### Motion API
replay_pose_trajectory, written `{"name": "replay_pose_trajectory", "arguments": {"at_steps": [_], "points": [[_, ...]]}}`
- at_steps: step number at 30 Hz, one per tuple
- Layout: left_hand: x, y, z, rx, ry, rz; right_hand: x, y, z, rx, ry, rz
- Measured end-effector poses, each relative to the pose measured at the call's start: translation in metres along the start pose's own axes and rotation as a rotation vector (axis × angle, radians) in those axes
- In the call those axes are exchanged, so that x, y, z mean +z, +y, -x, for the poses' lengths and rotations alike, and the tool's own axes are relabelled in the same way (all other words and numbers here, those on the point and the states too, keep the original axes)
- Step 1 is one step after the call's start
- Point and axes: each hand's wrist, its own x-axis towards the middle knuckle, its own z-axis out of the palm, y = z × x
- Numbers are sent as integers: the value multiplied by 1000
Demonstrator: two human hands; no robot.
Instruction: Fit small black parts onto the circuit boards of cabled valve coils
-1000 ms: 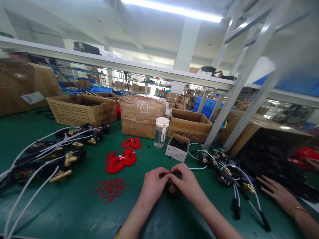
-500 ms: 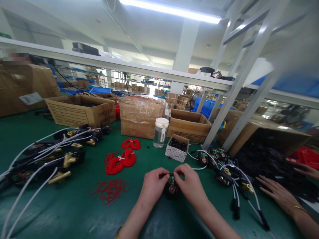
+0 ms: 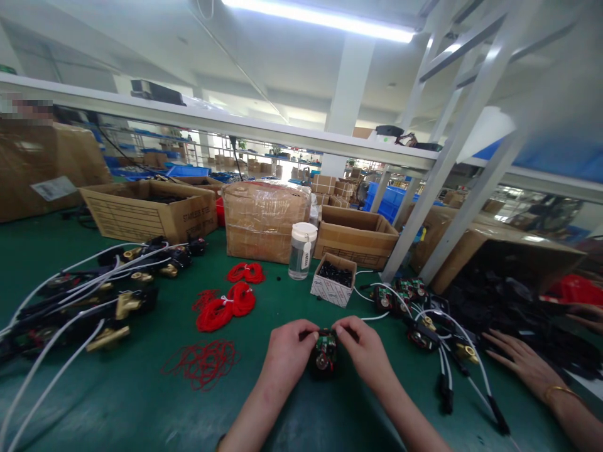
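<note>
Between my hands, low in the middle of the head view, sits a small round black unit with a green circuit board on top. My left hand pinches at the board's upper left edge, thumb against it. My right hand is at its upper right, with thumb and fingertips bent together; whether a small part is between them I cannot make out. Loose red wires lie to the left of my left hand. Behind my hands stands a small white box of black parts.
Red wire bundles lie left of a clear lidded bottle. Brass valves with white cables fill the left side. More board units lie right. A co-worker's hand rests at far right. Cardboard boxes line the back.
My right hand has moved slightly right, away from my left, so more of the green board shows. My left hand stays at the unit.
</note>
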Motion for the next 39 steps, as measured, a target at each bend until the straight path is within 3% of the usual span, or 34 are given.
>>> {"name": "replay_pose_trajectory", "arguments": {"at_steps": [9, 17, 23, 32, 39], "points": [[3, 11, 6, 38, -12, -55, -1, 7, 18, 70, -12, -131], [10, 13, 11, 58, -7, -68, 0, -1, 19, 75, 35, -52], [10, 12, 11, 78, 0, -74, -1, -6, 27, -102, 106, 52], [9, 13, 13, 95, 2, -62, 5, -7, 26, -444, 145, 461], [9, 10, 12, 115, -4, -57, 8, 3, 27, -526, 160, 636]]}}
